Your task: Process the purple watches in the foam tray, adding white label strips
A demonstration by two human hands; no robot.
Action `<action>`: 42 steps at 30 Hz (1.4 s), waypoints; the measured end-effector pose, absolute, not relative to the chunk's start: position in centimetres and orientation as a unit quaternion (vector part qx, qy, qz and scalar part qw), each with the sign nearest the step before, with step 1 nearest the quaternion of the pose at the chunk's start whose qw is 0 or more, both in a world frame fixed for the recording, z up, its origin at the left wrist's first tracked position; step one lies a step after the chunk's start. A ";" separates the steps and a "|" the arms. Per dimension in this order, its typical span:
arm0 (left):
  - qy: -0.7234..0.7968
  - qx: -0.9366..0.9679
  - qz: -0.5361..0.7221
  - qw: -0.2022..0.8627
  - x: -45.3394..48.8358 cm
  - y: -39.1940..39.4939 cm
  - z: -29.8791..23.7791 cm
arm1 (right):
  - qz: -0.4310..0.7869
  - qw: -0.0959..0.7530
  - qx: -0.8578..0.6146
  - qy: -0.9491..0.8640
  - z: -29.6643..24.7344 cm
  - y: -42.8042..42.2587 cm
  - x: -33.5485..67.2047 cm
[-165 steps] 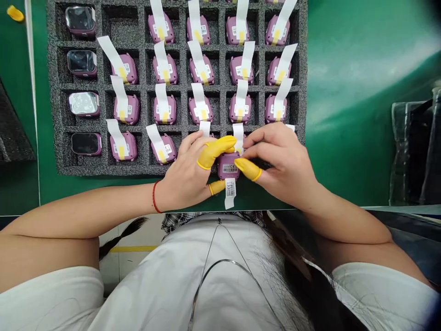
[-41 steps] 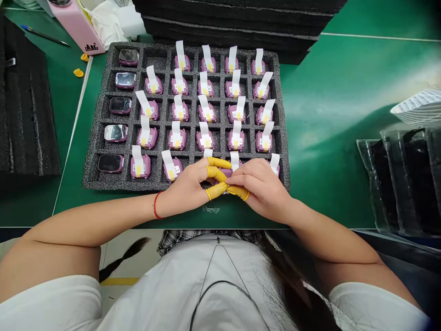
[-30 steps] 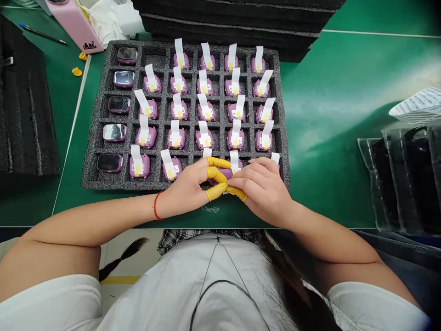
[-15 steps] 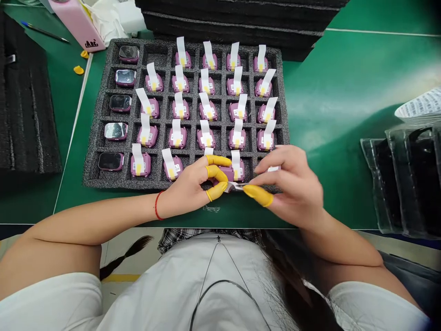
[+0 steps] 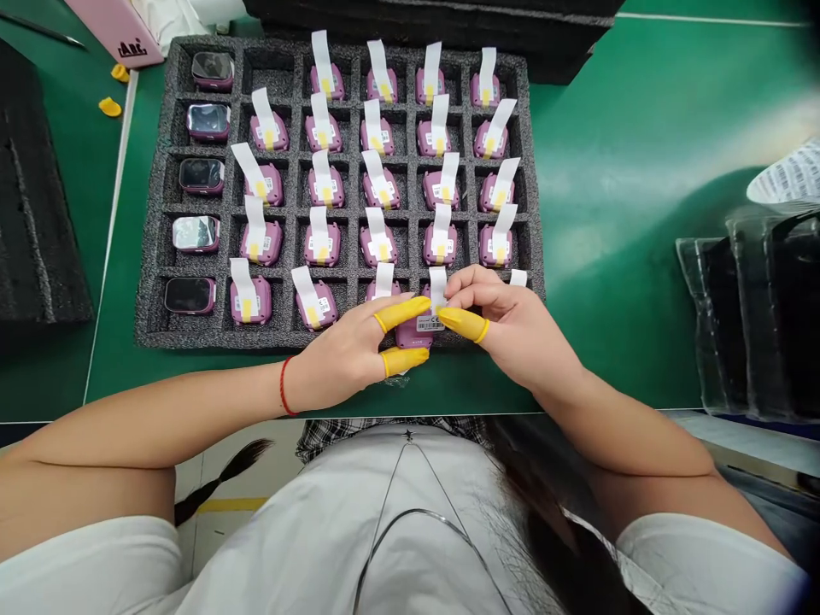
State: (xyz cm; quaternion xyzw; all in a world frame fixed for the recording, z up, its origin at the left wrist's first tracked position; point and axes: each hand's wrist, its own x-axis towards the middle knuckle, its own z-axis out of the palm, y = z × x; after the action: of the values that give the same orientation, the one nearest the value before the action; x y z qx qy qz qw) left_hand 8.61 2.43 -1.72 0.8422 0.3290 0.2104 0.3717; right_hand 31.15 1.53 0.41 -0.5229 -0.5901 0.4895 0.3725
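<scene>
My left hand (image 5: 349,346) is closed on a purple smartwatch (image 5: 415,336), back side up, between yellow-covered fingertips at the tray's front edge. A white printed label (image 5: 430,323) shows on the watch back. My right hand (image 5: 512,329) is closed at the watch's right side, its yellow-covered thumb against the label's edge and its other fingers curled. Below both hands lies a dark foam tray (image 5: 147,256). In its compartments sit several purple watches (image 5: 251,301) with white paper strips (image 5: 242,278) fixed by yellow tape. Screen-up watches (image 5: 190,295) fill the left column.
Stacked black foam (image 5: 416,34) stands behind the tray, and more black foam (image 5: 38,196) at left. Clear plastic trays (image 5: 743,325) and a label roll (image 5: 785,175) lie at right. A pink bottle (image 5: 119,30) and loose yellow finger cots (image 5: 110,107) are at back left.
The held watch now shows its labelled back face up. My right hand has moved left, bringing its thumb against the label. The view has shifted, so the tray appears higher and larger.
</scene>
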 end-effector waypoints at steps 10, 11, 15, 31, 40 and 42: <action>0.329 0.819 0.268 0.386 9.2 2.1 -2.1 | 0.442 0.306 -0.537 -0.651 0.4 1.2 30.6; 0.329 0.819 0.265 0.388 9.2 2.1 -2.2 | 0.439 0.302 -0.537 -0.654 0.4 1.2 30.6; 0.326 0.821 0.266 0.385 9.1 2.1 -2.3 | 0.432 0.299 -0.537 -0.660 0.4 1.2 30.6; 0.319 0.822 0.273 0.385 9.0 2.1 -2.4 | 0.425 0.296 -0.540 -0.664 0.4 1.2 30.5; 0.294 0.836 0.295 0.357 9.1 2.2 -2.5 | 0.376 0.290 -0.537 -0.697 0.4 0.9 30.3; 0.285 0.841 0.298 0.350 9.1 2.1 -2.5 | 0.322 0.305 -0.517 -0.732 0.4 0.8 30.5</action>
State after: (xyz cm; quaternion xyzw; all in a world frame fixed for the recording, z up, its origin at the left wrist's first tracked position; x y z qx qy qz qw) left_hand 9.08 2.15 -2.48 0.8409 0.2853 0.2983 0.3500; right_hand 30.48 0.79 0.39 -0.5174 -0.7320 0.3220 0.3048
